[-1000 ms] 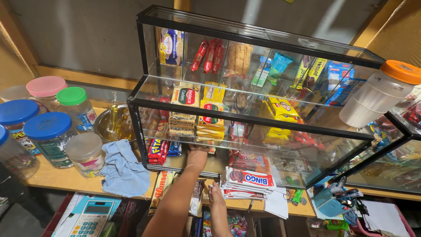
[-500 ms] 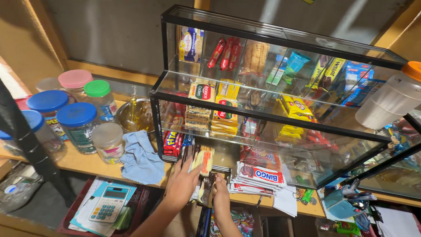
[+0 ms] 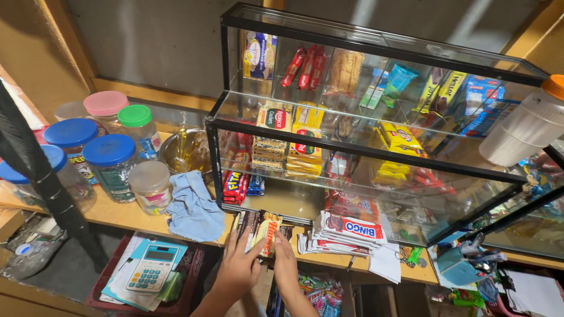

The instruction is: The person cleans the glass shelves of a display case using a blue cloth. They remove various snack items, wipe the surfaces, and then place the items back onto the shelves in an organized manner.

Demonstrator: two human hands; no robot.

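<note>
Both hands meet at the near edge of the wooden surface [image 3: 117, 214]: the left hand [image 3: 239, 267] and right hand [image 3: 284, 263] are closed around a flat snack packet [image 3: 265, 230], orange and brown, glossy. Best to keep it level and pinch its edges, just left of the stacked white packets [image 3: 346, 232], below the glass case [image 3: 364, 123]

Warm dim indoor light, glare streaks on glass case [image 3: 376, 117], soft edges
</note>
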